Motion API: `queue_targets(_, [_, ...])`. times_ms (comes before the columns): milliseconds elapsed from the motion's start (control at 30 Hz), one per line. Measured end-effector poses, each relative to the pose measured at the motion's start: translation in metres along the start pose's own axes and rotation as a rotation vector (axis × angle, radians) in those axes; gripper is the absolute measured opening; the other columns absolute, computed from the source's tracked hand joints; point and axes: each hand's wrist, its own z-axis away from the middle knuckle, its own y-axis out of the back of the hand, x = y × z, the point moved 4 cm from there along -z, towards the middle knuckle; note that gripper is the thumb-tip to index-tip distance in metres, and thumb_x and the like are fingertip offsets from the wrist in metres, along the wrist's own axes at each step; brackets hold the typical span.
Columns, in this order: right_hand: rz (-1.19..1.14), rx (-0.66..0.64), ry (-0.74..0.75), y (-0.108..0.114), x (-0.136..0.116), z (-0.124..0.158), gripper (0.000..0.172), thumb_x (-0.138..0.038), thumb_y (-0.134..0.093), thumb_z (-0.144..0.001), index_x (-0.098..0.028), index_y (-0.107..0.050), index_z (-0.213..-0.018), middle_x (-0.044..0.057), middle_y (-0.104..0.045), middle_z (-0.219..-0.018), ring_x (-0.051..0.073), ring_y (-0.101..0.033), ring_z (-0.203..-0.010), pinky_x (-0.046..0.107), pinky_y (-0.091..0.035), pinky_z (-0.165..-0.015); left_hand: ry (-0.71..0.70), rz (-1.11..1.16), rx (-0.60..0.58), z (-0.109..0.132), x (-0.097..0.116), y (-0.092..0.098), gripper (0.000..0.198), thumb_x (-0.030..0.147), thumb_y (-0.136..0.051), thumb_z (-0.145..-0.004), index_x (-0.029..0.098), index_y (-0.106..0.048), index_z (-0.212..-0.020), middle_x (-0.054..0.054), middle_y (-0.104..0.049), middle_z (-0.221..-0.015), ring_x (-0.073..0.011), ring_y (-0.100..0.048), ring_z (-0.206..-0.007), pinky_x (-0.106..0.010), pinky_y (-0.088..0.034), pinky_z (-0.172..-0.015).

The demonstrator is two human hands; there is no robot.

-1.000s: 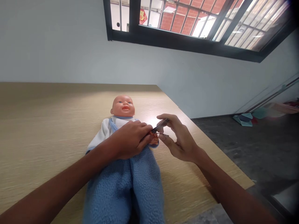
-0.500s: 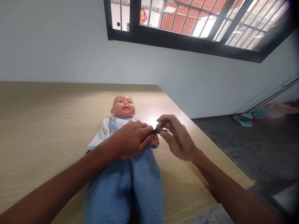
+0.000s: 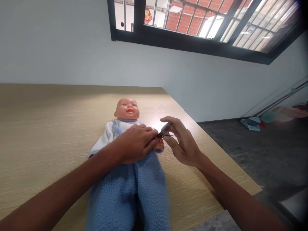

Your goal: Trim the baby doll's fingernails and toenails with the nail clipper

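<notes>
A baby doll [image 3: 127, 110] in a blue fleece suit with white sleeves lies on its back on the wooden table [image 3: 48, 128], head away from me. My left hand [image 3: 134, 142] is closed over the doll's small hand [image 3: 159, 146], holding it by the fingers. My right hand [image 3: 180, 141] pinches a metal nail clipper [image 3: 165, 130], whose jaws sit at the doll's fingertips. The doll's chest is hidden under my left hand.
The table's right edge runs diagonally past my right forearm, with dark floor [image 3: 252, 154] beyond it. A grey wall [image 3: 72, 48] stands behind, with a black-framed barred window [image 3: 204, 25] above. Teal and red items [image 3: 252, 123] lie on the floor by the far wall.
My right hand has shifted slightly left and up, closing tighter on the clipper at the doll's fingers. My left hand and the doll have stayed put.
</notes>
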Motion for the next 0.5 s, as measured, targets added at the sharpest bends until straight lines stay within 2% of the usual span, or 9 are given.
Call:
queue_targets(167, [0.01, 0.009, 0.006, -0.0011, -0.0015, 0.0002, 0.043, -0.027, -0.052, -0.096, -0.018, -0.036, -0.135, -0.001, -0.05, -0.082, 0.012, -0.046, -0.073, 0.031, -0.045, -0.069, -0.008, 0.003, 0.005, -0.0001, 0.0008, 0.0009, 0.036, 0.039, -0.029, -0.1, 0.017, -0.057, -0.098, -0.004, -0.063, -0.097, -0.015, -0.054, -0.094, -0.032, -0.038, -0.086])
queue_targets(367, [0.04, 0.019, 0.05, -0.0026, -0.0062, -0.0008, 0.034, -0.022, -0.049, -0.097, -0.02, -0.041, -0.13, 0.0, -0.053, -0.084, 0.011, -0.05, -0.077, 0.029, -0.043, -0.067, -0.016, 0.007, 0.021, 0.0004, 0.0007, 0.0005, 0.037, 0.039, -0.029, -0.099, 0.017, -0.058, -0.097, -0.003, -0.063, -0.094, -0.0144, -0.054, -0.091, -0.032, -0.039, -0.086])
queue_targets(500, [0.014, 0.07, 0.042, -0.0022, -0.0043, 0.0009, 0.042, -0.026, -0.055, -0.094, -0.02, -0.039, -0.132, 0.0, -0.051, -0.083, 0.013, -0.05, -0.076, 0.031, -0.045, -0.07, -0.05, 0.017, 0.031, 0.0002, -0.0009, 0.0029, 0.041, 0.042, -0.028, -0.099, 0.016, -0.06, -0.097, -0.005, -0.062, -0.093, -0.0133, -0.055, -0.092, -0.03, -0.041, -0.087])
